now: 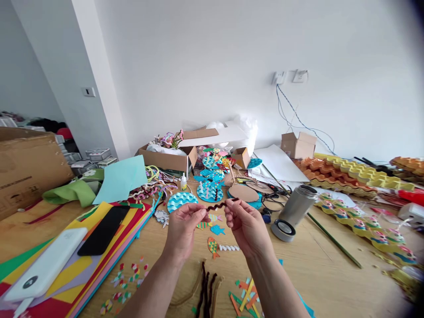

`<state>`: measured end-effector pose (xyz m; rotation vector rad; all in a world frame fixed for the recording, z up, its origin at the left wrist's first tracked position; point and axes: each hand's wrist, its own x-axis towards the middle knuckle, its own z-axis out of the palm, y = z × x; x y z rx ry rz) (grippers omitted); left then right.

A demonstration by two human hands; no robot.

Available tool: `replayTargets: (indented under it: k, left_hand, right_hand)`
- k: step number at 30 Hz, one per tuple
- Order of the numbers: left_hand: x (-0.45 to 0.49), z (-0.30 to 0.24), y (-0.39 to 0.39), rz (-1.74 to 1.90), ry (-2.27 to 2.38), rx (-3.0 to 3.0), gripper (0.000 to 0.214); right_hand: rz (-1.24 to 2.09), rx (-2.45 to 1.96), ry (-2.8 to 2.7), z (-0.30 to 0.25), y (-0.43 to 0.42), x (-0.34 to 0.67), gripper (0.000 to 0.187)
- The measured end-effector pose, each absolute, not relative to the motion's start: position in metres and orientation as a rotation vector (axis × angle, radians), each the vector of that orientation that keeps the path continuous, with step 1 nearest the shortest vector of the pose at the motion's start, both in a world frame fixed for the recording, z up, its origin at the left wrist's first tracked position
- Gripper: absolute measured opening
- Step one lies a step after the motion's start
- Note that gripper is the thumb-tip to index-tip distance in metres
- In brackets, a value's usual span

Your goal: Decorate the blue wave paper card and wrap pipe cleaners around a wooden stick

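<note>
A dark brown, wavy pipe cleaner (216,206) stretches between my two hands above the table. My left hand (183,229) pinches its left end, and my right hand (247,225) pinches it toward the right, with a short end sticking out past the fingers. Below them lie an orange paper fish (212,247), a blue paper fish (217,229) and a white twisted strip (229,248). Between my forearms are several straight dark brown pipe cleaners (206,291) and a tan one (189,298). Blue round pieces with wavy strips (182,202) lie just beyond my hands.
At left, a white power bank (46,263) and a black phone (104,230) lie on coloured sheets (77,269). On the right stand a steel flask (298,207) and its lid (283,230), near egg trays (334,176). Paper scraps (243,296) lie in front.
</note>
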<state>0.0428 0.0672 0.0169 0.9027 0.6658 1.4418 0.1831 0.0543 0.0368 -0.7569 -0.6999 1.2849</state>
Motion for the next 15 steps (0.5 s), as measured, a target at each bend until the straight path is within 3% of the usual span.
replayTargets:
  k: [11, 15]
  left_hand:
    - [0.041, 0.016, 0.068, 1.296, 0.751, 1.148, 0.014]
    - [0.040, 0.018, 0.066, 1.199, 0.684, 1.094, 0.030]
  right_hand:
    - [1.278, -0.817, -0.887, 0.036, 0.055, 0.192, 0.028]
    - [1.284, -0.827, -0.875, 0.036, 0.055, 0.198, 0.025]
